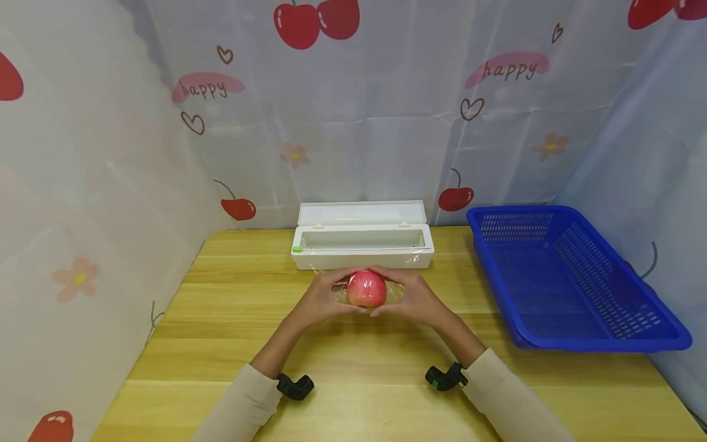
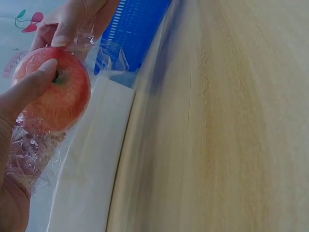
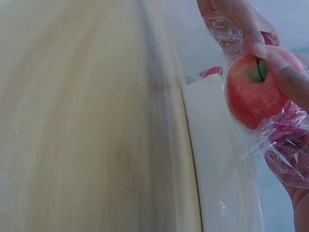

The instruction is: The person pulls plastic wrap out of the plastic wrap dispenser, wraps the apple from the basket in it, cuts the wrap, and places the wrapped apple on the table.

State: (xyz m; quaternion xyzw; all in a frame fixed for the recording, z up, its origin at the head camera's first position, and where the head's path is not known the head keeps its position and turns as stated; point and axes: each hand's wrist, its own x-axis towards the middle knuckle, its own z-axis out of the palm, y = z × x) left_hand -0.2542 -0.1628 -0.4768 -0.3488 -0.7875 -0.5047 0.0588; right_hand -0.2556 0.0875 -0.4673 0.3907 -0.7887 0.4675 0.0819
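Both hands hold a red apple [image 1: 367, 288] between them, above the wooden table and in front of a white box. Clear plastic film [image 2: 30, 150] covers the apple and bunches up at its sides, near the palms. The left hand [image 1: 321, 301] grips from the left, its thumb by the stem in the left wrist view. From the right the right hand [image 1: 417, 299] grips it, thumb on top near the stem in the right wrist view. Behind the hands stands the white cling film box [image 1: 361, 259], lid up, with a green slider [image 1: 297, 249] at its front left edge.
A blue plastic basket [image 1: 499, 288] stands at the table's right side. Printed white curtains [image 1: 353, 159] hang behind and on both sides. The wooden table top [image 1: 364, 393] extends in front of the hands. A black wrist camera [image 1: 295, 387] sits at the left cuff, another [image 1: 444, 377] at the right.
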